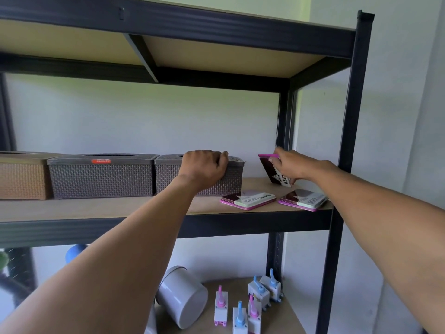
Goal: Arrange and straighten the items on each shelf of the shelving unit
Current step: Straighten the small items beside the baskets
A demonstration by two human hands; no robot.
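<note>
The black metal shelving unit with pale board shelves [346, 145] fills the view. On its middle shelf 3 woven-pattern plastic tissue boxes stand in a row with long axes running 9 to 3 o'clock: 1 tan [22, 175], 2 grey-brown [101, 177]. The left hand [204, 166] curls over the top of the rightmost grey-brown box [231, 182]. At 3 o'clock from it, the right hand [287, 165] pinches 1 pink-edged stamp-pad tin [271, 169], tilted up on edge. 2 matching tins lie flat at the shelf's front: one [248, 200] at 6 o'clock of the held tin, one [303, 200] under the right wrist.
</note>
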